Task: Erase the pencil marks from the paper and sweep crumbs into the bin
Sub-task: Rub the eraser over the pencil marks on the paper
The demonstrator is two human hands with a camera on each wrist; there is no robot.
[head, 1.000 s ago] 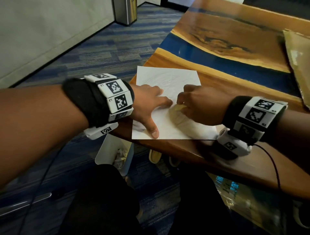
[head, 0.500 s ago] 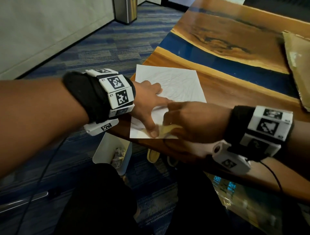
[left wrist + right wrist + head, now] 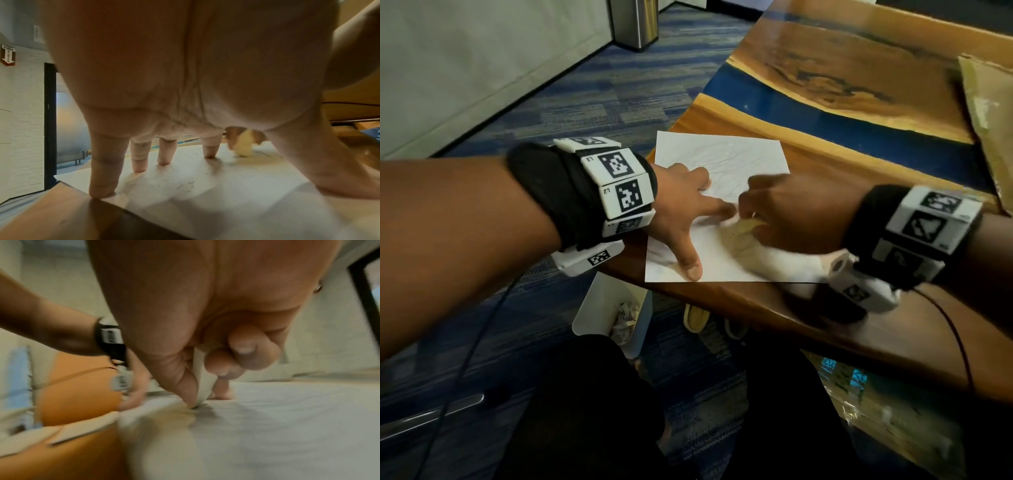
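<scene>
A white sheet of paper [image 3: 722, 154] with faint pencil scribbles lies at the near left corner of the wooden table [image 3: 825, 308]. My left hand [image 3: 685, 212] presses it flat, fingers spread and straight, the thumb near the front edge. In the left wrist view the fingertips [image 3: 102, 193] stand on the paper [image 3: 205, 186]. My right hand [image 3: 784, 212] pinches a pale yellow eraser [image 3: 748, 224] and rubs its tip on the sheet just right of the left fingers. The right wrist view shows the eraser [image 3: 201, 386] held between thumb and fingers, touching the paper [image 3: 287, 418].
A white bin [image 3: 599, 308] with crumpled scraps stands on the blue carpet under the table's left corner. A brown cardboard piece [image 3: 989, 113] lies at the far right of the table. A metal bin [image 3: 635, 20] stands by the wall. My legs are below.
My right hand with the eraser swept down toward the paper's front edge, then came back up to the middle of the sheet. The left hand stayed pressing the paper.
</scene>
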